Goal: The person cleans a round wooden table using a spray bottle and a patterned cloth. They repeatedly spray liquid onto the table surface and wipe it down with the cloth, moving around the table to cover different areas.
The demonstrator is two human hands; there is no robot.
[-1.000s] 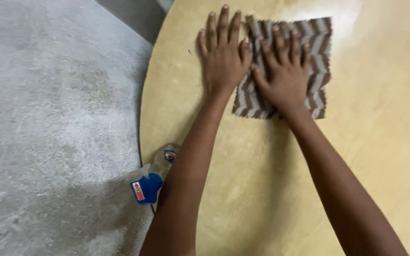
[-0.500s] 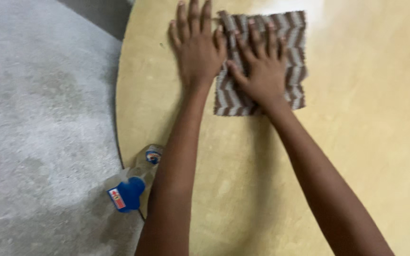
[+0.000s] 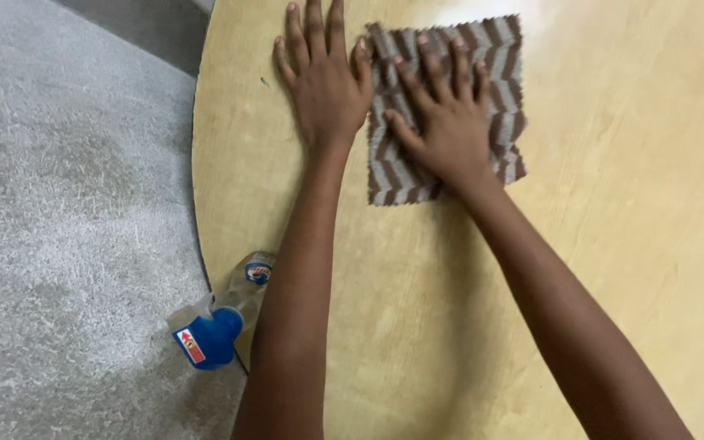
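Note:
A brown and grey zigzag-striped cloth (image 3: 499, 90) lies flat on a round light wooden table (image 3: 596, 269). My right hand (image 3: 442, 122) presses flat on the middle of the cloth, fingers spread. My left hand (image 3: 323, 77) lies flat on the bare tabletop just left of the cloth, its thumb side touching the cloth's left edge. Neither hand grips anything.
A clear spray bottle with a blue trigger head (image 3: 213, 326) lies at the table's near left edge, partly behind my left forearm. Grey carpet (image 3: 67, 220) covers the floor to the left of the table.
The view has shifted, so the hands and cloth sit further left in the frame. The hands keep the same places on the cloth and table.

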